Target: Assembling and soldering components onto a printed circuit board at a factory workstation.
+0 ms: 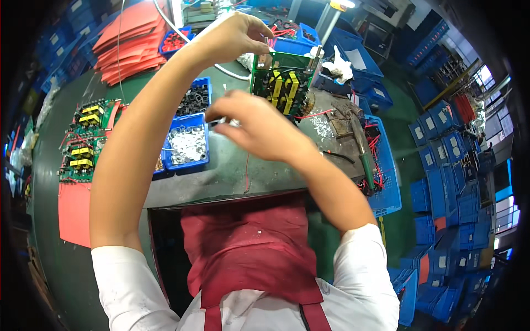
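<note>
A green circuit board (285,83) with yellow-wrapped components stands upright on the workbench. My left hand (238,37) reaches over to its top left corner, thumb and fingers closed on it there. Lower down, my right hand (248,124) is curled with fingertips together, pinching a small dark and silvery piece too blurred to name. Those fingertips are beside a blue bin of silvery metal parts (187,144). Behind it sits another blue bin of small black parts (194,99). A thin red wire (314,115) runs from the foot of the board to the right.
At left lie finished-looking green boards (83,157) on red sheets, with a stack of red sheets (132,41) behind. A soldering iron with a green handle (365,165) lies by a blue basket (393,190) at right. Blue crates (441,143) are stacked beyond.
</note>
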A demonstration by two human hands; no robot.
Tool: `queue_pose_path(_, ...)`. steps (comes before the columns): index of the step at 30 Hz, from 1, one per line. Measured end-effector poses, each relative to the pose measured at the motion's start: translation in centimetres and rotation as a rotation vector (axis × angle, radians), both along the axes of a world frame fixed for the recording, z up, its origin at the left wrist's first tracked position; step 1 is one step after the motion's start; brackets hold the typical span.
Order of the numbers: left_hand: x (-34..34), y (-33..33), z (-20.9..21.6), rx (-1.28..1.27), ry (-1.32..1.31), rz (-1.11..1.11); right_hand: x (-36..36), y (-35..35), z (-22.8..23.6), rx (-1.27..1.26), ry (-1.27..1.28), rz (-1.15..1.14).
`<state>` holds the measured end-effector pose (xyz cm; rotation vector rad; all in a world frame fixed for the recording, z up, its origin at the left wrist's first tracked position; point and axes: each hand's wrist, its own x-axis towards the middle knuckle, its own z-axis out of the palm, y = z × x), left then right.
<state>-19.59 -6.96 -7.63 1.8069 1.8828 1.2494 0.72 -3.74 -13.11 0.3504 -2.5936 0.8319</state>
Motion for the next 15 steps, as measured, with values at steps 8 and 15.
queue_pose_path(8, 1.9, 0.8, 0.7, -0.126, 0.044, -0.033, 6.2, 14.5, 8.6, -0.120, 0.099, -0.452)
queue_pose_path(15, 8.3, -3.4, -2.9, 0.398, -0.060, 0.432, 5.9, 17.7, 9.9, -0.180, -0.198, -0.449)
